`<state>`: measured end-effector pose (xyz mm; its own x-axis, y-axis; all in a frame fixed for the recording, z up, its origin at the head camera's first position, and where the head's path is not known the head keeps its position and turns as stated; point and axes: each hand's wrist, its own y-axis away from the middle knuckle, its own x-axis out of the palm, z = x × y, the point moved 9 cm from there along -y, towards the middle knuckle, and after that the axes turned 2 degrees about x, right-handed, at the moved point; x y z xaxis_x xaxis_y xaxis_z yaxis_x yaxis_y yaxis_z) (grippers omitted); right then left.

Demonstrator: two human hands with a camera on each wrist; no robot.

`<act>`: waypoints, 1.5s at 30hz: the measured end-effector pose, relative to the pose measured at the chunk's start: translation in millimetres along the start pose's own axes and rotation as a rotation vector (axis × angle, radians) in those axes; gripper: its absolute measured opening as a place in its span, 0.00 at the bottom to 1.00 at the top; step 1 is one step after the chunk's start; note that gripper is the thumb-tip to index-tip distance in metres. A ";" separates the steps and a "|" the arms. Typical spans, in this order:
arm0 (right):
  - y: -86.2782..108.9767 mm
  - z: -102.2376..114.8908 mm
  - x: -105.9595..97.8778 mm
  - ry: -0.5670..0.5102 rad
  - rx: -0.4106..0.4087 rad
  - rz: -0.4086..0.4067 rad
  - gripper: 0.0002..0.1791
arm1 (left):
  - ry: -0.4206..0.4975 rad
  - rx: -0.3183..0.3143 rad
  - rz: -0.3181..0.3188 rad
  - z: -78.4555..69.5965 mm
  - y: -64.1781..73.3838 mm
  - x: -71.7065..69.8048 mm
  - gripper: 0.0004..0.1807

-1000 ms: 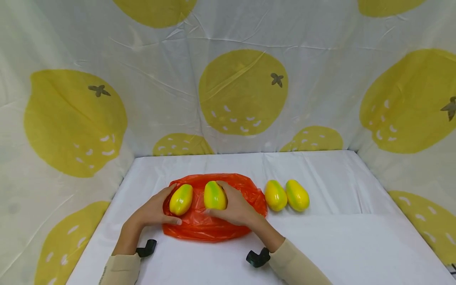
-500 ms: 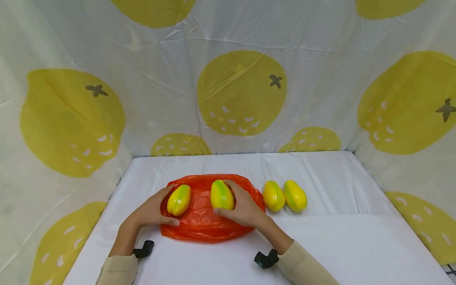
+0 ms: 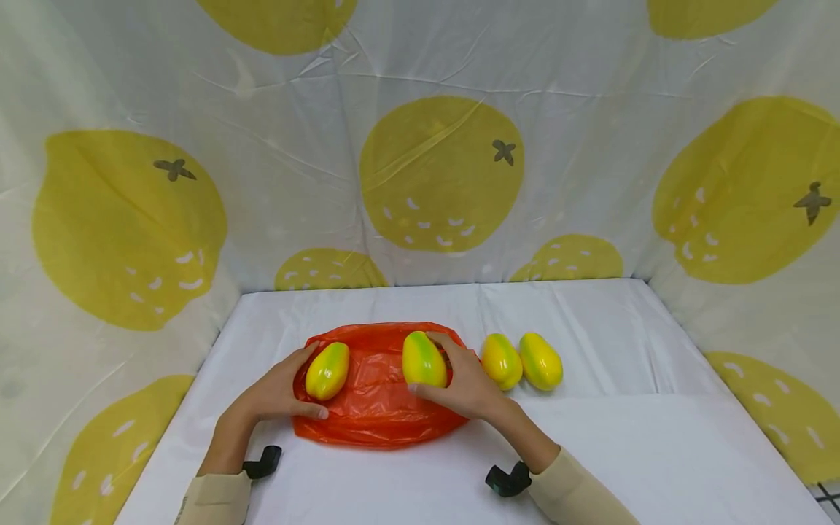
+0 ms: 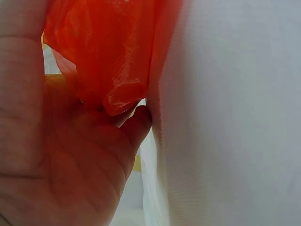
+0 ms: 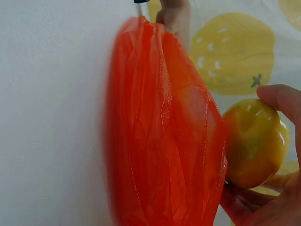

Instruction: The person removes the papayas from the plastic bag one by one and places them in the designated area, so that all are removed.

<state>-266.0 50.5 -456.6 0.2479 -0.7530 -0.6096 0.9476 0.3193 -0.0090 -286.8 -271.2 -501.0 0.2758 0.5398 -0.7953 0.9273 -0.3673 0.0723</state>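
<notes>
A red plastic bag (image 3: pixel 380 394) lies spread on the white table, its rim puffed up. At its left end my left hand (image 3: pixel 278 386) holds the edge, thumb at the front and fingers at the back. Beside that hand, within the bag's mouth, sits a glossy yellow-green oval fruit (image 3: pixel 327 372). A second such fruit (image 3: pixel 424 359) is gripped by my right hand (image 3: pixel 469 379) over the bag's right part. In the right wrist view this held fruit (image 5: pixel 256 143) shows beyond the bag (image 5: pixel 164 127). The left wrist view shows red plastic (image 4: pixel 113 52) against the palm; the fingertips are partly hidden.
Two more yellow oval fruits, a nearer one (image 3: pixel 502 362) and an outer one (image 3: pixel 541 362), lie side by side right of the bag. A lemon-printed cloth (image 3: pixel 426 44) walls the back and sides of the white tabletop (image 3: pixel 623 437).
My right hand has moved to the right over the bag, carrying the fruit away from the other one. My left hand has stayed at the bag's left end.
</notes>
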 end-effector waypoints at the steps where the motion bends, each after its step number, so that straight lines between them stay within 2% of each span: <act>1: 1.3 -0.9 -1.1 -0.008 0.000 -0.001 0.51 | -0.001 -0.001 0.000 0.2 0.3 0.1 0.72; 9: 10.5 -5.4 -14.4 -0.072 -0.022 -0.012 0.49 | 0.010 -0.011 0.013 2.5 1.2 2.9 0.73; 16: 17.8 -11.9 -28.5 -0.033 0.007 -0.041 0.50 | 0.012 -0.016 0.012 3.7 1.2 3.6 0.73; 23: 24.9 -14.6 -45.0 -0.050 0.011 -0.060 0.49 | 0.022 -0.033 0.015 6.3 0.9 5.8 0.73; 33: 31.4 -19.2 -71.6 -0.032 -0.005 -0.089 0.50 | 0.021 -0.028 0.006 5.8 -0.8 4.1 0.72; 45: 40.3 -32.7 -109.2 0.017 -0.038 -0.182 0.50 | 0.024 -0.029 0.006 2.8 -2.6 1.8 0.72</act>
<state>-261.4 164.5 -416.3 0.0691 -0.7903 -0.6088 0.9681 0.2004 -0.1503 -289.4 -271.4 -504.3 0.2872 0.5559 -0.7800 0.9323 -0.3490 0.0945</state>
